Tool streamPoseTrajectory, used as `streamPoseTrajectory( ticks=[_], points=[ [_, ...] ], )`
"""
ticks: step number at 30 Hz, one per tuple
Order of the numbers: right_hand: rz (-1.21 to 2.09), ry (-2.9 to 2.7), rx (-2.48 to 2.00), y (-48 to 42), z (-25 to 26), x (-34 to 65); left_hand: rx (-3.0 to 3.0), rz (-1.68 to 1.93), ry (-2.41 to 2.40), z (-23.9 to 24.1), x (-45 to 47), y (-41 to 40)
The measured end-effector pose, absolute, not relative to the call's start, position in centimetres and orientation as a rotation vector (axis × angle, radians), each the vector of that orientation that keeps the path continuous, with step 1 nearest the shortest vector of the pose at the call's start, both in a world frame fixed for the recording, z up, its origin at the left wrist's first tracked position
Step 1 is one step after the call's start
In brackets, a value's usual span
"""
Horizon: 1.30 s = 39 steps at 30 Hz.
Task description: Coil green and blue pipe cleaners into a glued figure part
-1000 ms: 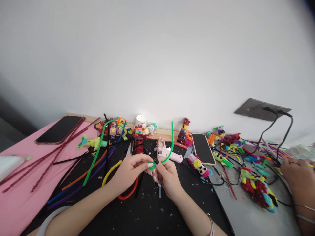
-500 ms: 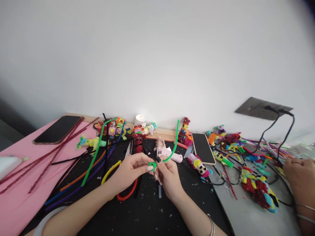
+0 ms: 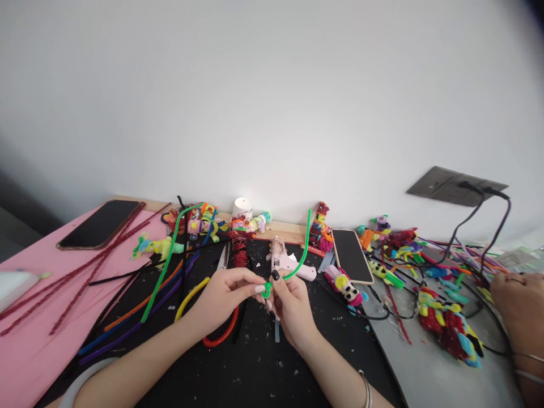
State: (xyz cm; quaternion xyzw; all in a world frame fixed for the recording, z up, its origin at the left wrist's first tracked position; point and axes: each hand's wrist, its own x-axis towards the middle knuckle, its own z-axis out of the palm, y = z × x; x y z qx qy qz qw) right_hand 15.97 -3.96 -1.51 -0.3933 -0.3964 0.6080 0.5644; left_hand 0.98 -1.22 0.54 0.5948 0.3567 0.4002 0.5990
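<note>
Both my hands meet over the black mat point(image 3: 255, 368), pinching one green pipe cleaner point(image 3: 302, 249). My left hand point(image 3: 223, 297) grips its coiled near end with thumb and fingertips. My right hand point(image 3: 291, 306) holds the same coil from the other side, and the free length curves up and to the right above the pink glue gun point(image 3: 291, 263). A red pipe cleaner point(image 3: 221, 334) and a yellow one point(image 3: 191, 294) lie under my left hand.
Long pipe cleaners point(image 3: 161, 277) lie at left, with scissors point(image 3: 223, 258), finished pipe-cleaner figures point(image 3: 204, 221) along the wall, and two phones point(image 3: 102, 224) point(image 3: 351, 255). Another person's hand point(image 3: 516, 309) works at far right among cables point(image 3: 467, 226) and more figures point(image 3: 446, 328).
The free end of the green pipe cleaner has swung to the right and its near end is wound tighter into a loop. My hands stayed nearly in place.
</note>
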Motion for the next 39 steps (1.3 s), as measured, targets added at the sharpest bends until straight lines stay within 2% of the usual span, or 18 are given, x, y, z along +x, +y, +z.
streamPoseTrajectory(
  ticks=[7,21,31,39],
  points=[
    [1.351,-1.052,-0.992,-3.8,-1.4,16.2,1.697,0.957,0.979,0.9,0.5,-1.2],
    [1.253,-1.006,-1.089,-4.3,-1.3,15.6,1.789,0.965,0.953,1.3,0.6,-1.3],
    [1.141,-0.991,-1.202,-4.3,-1.0,15.6,1.419,0.899,0.790,0.1,1.1,-1.5],
    [1.181,-1.023,-1.150,-4.5,-0.9,15.5,1.283,0.905,0.708,0.2,1.2,-1.5]
  ],
)
